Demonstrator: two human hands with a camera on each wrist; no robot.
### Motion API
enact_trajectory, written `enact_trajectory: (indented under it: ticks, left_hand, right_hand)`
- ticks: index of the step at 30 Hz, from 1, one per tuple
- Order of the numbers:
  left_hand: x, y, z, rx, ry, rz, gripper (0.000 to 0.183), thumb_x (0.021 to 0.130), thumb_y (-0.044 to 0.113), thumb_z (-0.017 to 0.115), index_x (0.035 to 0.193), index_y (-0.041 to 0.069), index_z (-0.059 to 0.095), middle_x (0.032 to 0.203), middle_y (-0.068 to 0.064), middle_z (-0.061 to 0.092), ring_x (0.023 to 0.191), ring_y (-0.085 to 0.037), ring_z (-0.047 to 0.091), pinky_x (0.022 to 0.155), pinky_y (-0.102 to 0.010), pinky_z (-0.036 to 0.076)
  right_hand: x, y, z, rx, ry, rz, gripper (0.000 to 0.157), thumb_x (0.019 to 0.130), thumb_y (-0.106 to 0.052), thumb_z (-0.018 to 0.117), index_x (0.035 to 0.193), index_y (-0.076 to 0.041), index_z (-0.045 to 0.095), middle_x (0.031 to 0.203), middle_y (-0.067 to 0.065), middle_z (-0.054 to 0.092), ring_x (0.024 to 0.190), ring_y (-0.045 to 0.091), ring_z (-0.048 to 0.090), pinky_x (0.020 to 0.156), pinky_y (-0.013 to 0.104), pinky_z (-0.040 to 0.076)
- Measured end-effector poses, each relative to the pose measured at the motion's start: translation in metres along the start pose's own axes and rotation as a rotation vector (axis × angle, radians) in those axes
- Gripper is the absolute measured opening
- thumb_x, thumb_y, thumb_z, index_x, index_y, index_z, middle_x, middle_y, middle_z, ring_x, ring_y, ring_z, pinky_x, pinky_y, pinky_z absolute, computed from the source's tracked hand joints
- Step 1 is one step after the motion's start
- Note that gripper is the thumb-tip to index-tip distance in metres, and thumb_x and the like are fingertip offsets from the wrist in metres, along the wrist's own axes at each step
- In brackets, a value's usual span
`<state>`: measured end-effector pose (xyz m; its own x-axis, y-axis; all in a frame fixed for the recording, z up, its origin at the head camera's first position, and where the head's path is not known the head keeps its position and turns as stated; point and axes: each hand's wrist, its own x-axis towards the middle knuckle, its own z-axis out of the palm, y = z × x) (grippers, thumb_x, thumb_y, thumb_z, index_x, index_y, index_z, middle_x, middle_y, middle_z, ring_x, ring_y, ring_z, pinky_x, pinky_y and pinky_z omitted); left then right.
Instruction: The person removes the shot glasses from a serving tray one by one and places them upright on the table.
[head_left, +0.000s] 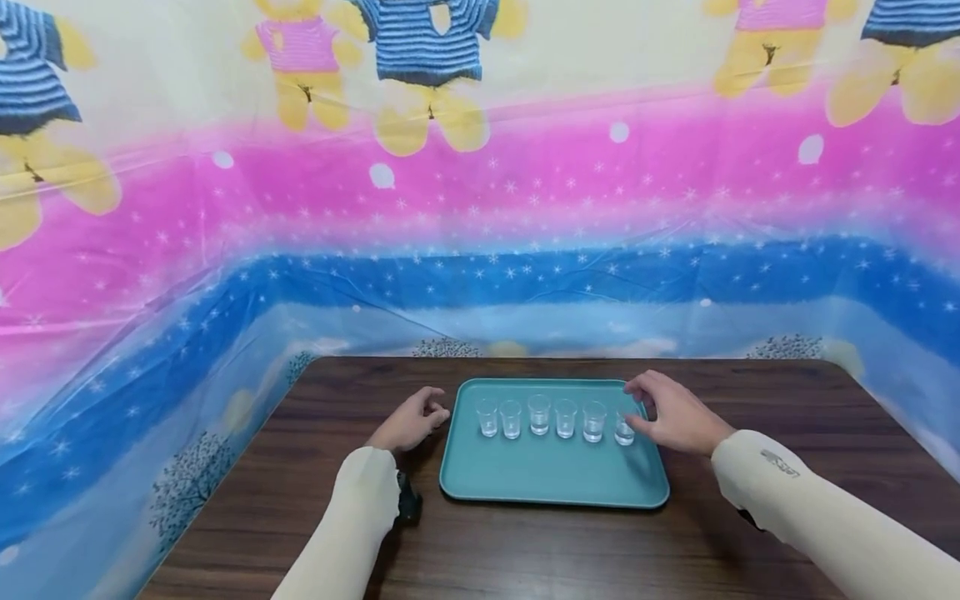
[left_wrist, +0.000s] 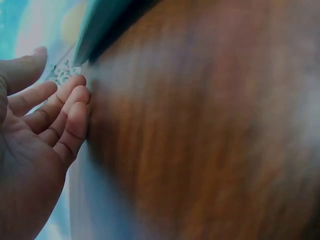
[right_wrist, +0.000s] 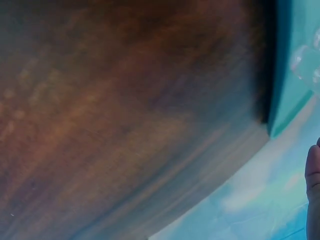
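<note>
A row of several small clear shot glasses stands upright on a teal tray. Some seem to hold clear liquid low down; this is hard to make out. My right hand is at the tray's right side, thumb and fingers spread apart by the rightmost shot glass and partly covering it. In the right wrist view only a finger edge shows, apart from the glass there. My left hand holds nothing and lies just left of the tray, fingers loosely bent, as the left wrist view also shows.
The tray sits on a dark wood-grain table with rounded far corners. Behind and beside it hangs a patterned cloth in pink, blue and white. A dark band shows at the left wrist.
</note>
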<state>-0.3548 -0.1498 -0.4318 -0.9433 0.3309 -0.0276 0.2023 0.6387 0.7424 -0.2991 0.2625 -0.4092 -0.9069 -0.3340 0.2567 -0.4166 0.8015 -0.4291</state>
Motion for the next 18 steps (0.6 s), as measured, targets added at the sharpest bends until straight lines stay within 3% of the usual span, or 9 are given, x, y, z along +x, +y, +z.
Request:
enact_trajectory:
  ticks: [6, 18]
  left_hand:
    - [0.0006, -0.0036, 0.0054, 0.030, -0.015, 0.049, 0.037, 0.097, 0.009, 0.054, 0.133, 0.002, 0.048, 0.103, -0.005, 0.056, 0.093, -0.020, 0.054, 0.082, -0.042, 0.043]
    - [0.0033, 0.0006, 0.0064, 0.024, -0.049, 0.035, 0.034, 0.094, 0.003, 0.057, 0.128, 0.000, 0.051, 0.100, -0.005, 0.054, 0.088, -0.020, 0.050, 0.078, -0.038, 0.042]
  right_hand:
    - [-0.0062, 0.0059, 0.0086, -0.001, -0.001, -0.009, 0.033, 0.085, -0.018, 0.071, 0.113, -0.004, 0.061, 0.090, 0.000, 0.052, 0.078, 0.019, 0.049, 0.067, 0.036, 0.043]
    - [-0.0051, 0.0044, 0.0075, -0.003, 0.014, -0.020, 0.028, 0.086, -0.017, 0.071, 0.109, -0.005, 0.062, 0.091, 0.000, 0.053, 0.078, 0.018, 0.051, 0.067, 0.034, 0.045]
